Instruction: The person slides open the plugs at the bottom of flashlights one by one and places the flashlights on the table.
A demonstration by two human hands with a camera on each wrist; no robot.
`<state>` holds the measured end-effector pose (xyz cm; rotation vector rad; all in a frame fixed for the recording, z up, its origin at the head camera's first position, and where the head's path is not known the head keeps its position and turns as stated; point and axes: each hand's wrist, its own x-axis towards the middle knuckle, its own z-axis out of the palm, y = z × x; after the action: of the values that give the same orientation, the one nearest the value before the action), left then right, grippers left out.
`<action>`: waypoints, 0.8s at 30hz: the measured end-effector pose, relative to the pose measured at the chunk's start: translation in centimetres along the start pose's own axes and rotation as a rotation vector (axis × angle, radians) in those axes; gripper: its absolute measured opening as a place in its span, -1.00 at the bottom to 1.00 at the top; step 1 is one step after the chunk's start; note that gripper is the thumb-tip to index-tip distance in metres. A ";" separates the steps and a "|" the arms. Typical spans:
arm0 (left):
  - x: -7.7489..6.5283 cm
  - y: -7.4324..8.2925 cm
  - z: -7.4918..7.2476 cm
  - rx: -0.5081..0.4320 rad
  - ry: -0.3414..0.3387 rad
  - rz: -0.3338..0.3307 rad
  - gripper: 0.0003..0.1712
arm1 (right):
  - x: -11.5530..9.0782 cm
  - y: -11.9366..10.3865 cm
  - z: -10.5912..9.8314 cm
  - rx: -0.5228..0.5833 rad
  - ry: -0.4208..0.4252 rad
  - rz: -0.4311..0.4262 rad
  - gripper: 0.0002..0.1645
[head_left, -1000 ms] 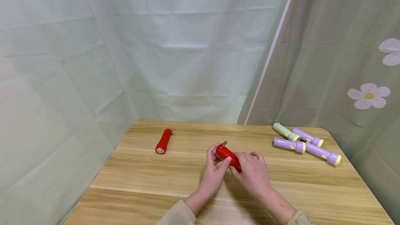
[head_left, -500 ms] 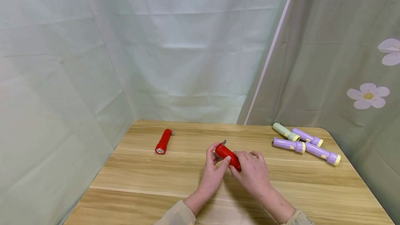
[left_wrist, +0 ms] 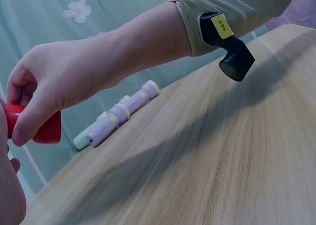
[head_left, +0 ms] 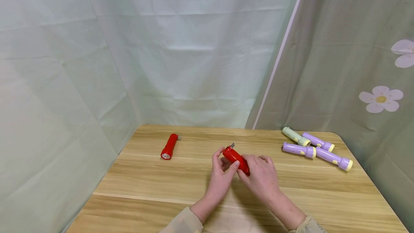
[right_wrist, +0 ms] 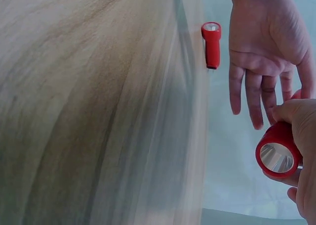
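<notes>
A red flashlight (head_left: 232,156) with metal plug prongs at its tail is held off the table, tail pointing away to the upper left. My right hand (head_left: 261,176) grips its head end from the right. Thumb and forefinger of my left hand (head_left: 220,181) pinch the body near the tail; in the right wrist view the other fingers of the left hand (right_wrist: 259,62) extend fairly straight. The unlit lens (right_wrist: 276,158) faces the right wrist camera. In the left wrist view, the right hand (left_wrist: 54,79) covers part of the red head (left_wrist: 49,128).
Another red flashlight (head_left: 169,146) lies at the left of the wooden table (head_left: 145,182), prongs outward. At the back right, several purple flashlights (head_left: 295,149) lie together with a pale green one (head_left: 293,135). Curtains (head_left: 200,64) enclose the table's back and sides.
The held flashlight's tail has risen slightly, and the left forefinger has shifted a little with it. Both hands otherwise stay in place, and the flashlights on the table are unmoved.
</notes>
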<state>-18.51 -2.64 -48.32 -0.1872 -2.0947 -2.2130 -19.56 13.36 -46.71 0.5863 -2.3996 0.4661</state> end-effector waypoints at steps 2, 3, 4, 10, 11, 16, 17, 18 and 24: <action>0.0 0.1 0.1 -0.005 0.000 -0.003 -0.27 | 0.1 0.0 -0.1 0.012 0.001 0.008 -0.54; 0.0 0.1 0.2 -0.015 0.000 -0.003 -0.30 | 0.1 0.0 -0.2 0.016 0.000 0.011 -0.54; 0.1 0.1 0.2 -0.027 -0.005 -0.006 -0.33 | 0.1 -0.1 -0.2 0.019 -0.001 0.016 -0.54; 0.2 -0.2 0.6 -0.087 -0.029 -0.042 -0.42 | 0.3 -0.3 -0.3 0.024 -0.015 0.032 -0.50; 0.3 -0.2 0.7 -0.087 -0.028 -0.047 -0.43 | 0.4 -0.3 -0.3 0.024 -0.013 0.029 -0.49; 0.2 -0.3 0.9 -0.087 -0.016 -0.057 -0.46 | 0.5 -0.5 -0.3 0.023 -0.007 0.022 -0.47; 0.2 -0.3 1.0 -0.088 -0.015 -0.058 -0.46 | 0.5 -0.6 -0.2 0.023 -0.008 0.024 -0.46; 0.2 -0.2 1.0 -0.089 -0.013 -0.057 -0.46 | 0.5 -0.6 -0.2 0.024 -0.011 0.027 -0.46; 0.2 -0.1 1.1 -0.107 -0.014 -0.062 -0.45 | 0.6 -0.7 -0.3 0.027 -0.014 0.037 -0.45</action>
<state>-18.71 -1.51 -48.32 -0.1478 -2.0170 -2.3675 -19.47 12.73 -46.04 0.5598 -2.4243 0.5127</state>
